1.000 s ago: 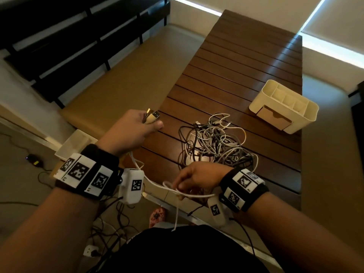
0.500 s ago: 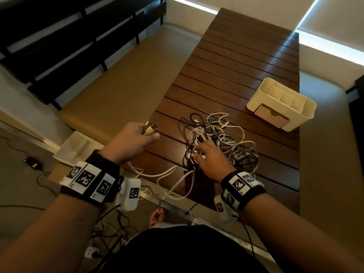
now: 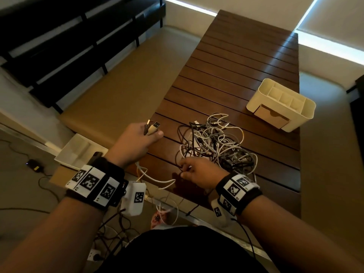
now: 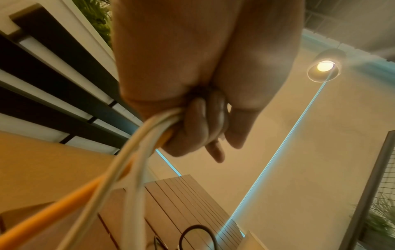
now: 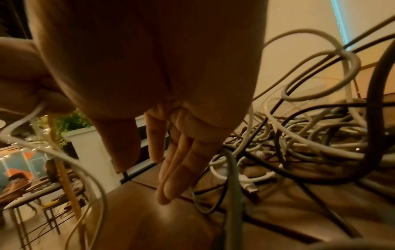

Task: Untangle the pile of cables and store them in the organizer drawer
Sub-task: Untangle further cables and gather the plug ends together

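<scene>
A tangled pile of white, grey and black cables [image 3: 216,146] lies on the dark slatted table [image 3: 236,66]. My left hand [image 3: 151,133] is left of the pile and grips a bundle of white and orange cables [image 4: 147,135], with their USB plugs [image 3: 152,127] sticking out above the fist. At the pile's near left edge, my right hand [image 3: 183,171] pinches a white cable [image 5: 36,110] between thumb and forefinger, and its other fingers [image 5: 171,182] point down at the tabletop. That white cable [image 3: 157,180] sags between the two hands. The cream organizer [image 3: 285,91] stands at the far right, and its drawer [image 3: 270,117] faces me.
A tan cushioned bench [image 3: 118,85] runs along the table's left side, with black slats [image 3: 59,46] behind it. On the floor at the left lie a white tray [image 3: 78,152] and loose cords [image 3: 110,229]. The table's near edge is just below my right hand.
My right hand reached into the pile half a second ago and has since drawn back toward the near edge, pinching a cable. The left hand has kept its grip and barely moved.
</scene>
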Available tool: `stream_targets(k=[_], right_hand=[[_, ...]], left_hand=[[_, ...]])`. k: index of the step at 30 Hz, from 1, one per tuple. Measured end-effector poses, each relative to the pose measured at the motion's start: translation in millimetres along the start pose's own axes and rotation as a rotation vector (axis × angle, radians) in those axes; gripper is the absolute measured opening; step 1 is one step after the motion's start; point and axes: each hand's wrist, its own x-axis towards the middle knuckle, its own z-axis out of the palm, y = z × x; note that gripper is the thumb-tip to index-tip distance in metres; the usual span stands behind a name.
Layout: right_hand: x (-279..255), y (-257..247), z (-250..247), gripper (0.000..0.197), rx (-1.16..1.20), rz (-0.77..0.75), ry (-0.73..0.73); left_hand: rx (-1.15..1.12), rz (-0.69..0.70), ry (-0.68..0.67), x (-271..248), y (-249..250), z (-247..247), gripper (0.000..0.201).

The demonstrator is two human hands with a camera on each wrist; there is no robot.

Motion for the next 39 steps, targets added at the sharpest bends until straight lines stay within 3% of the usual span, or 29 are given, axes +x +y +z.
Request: stream_targets(k=[4, 6, 8, 12, 14, 17, 19, 21, 25, 28, 31, 35, 39], right_hand=[[-0.4, -7.8, 8.8, 0.049, -0.125, -0.051, -0.293], [0.3, -8.9, 5.1, 0.042, -0.088, -0.033, -0.329], [1.1, -6.6, -0.2, 0.036, 0.081, -0.016, -0.209], [5.9, -3.7, -18.9, 0.042, 0.321, -0.036, 0.2], [10.3, -0.4, -28.8, 0.049, 0.288, -0.038, 0.296], [18.4, 7.8, -36.3, 0.051, 0.07, 0.08, 0.327], [22.2, 9.2, -41.2, 0.047, -0.039, 0.228, 0.325], [23.4, 8.7, -47.7, 0.037, -0.108, 0.267, 0.362], [32.8, 0.9, -57.3, 0.017, 0.03, 0.072, 0.52], [44.6, -10.2, -59.3, 0.017, 0.094, -0.105, 0.48], [62.3, -13.3, -57.2, 0.023, 0.067, -0.144, 0.415], [84.1, -1.0, -61.4, 0.024, -0.071, 0.008, 0.328], [105.6, 26.5, -70.2, 0.023, -0.163, 0.206, 0.456]], left_hand=[[-0.146, -0.016, -0.007, -1.5, 5.2, 5.0, 0.017], [-0.242, -0.08, -0.016, -1.7, 9.0, 7.7, 0.018], [-0.306, -0.129, -0.033, -2.4, 10.1, 9.3, 0.028], [-0.289, -0.15, -0.026, -4.2, 8.9, 12.1, 0.041], [-0.286, -0.154, -0.036, -4.6, 10.3, 14.4, 0.039], [-0.299, -0.146, -0.03, -5.1, 12.6, 15.3, 0.037], [-0.287, -0.138, -0.017, -4.3, 11.5, 13.2, 0.034], [-0.27, -0.128, -0.013, -3.3, 9.9, 11.7, 0.029], [-0.304, -0.113, 0.007, 0.3, 9.1, 11.2, 0.024], [-0.311, -0.111, 0.021, 3.2, 12.5, 12.2, 0.023], [-0.315, -0.118, 0.028, 9.8, 13.1, 12.7, 0.023], [-0.308, -0.126, 0.017, 16.6, 12.6, 15.0, 0.022], [-0.36, -0.14, 0.002, 22.0, 9.9, 15.6, 0.021]])
